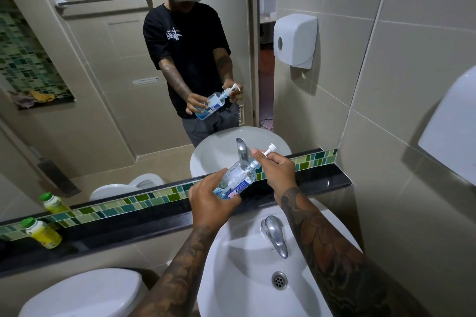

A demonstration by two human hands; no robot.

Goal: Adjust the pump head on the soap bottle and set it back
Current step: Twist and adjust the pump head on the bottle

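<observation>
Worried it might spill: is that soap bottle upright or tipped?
Tipped. The soap bottle slants, pump head up-right, blue soap pooled at its lower end.

A white basin (231,278) filled the lower centre of the frame, with a chrome tap (274,235) above its drain (279,280). A yellow bottle with a green cap (41,233) leaned on the dark ledge (128,224) at left. A white paper dispenser (295,40) hung upper right, beside the mirror (90,85).
</observation>
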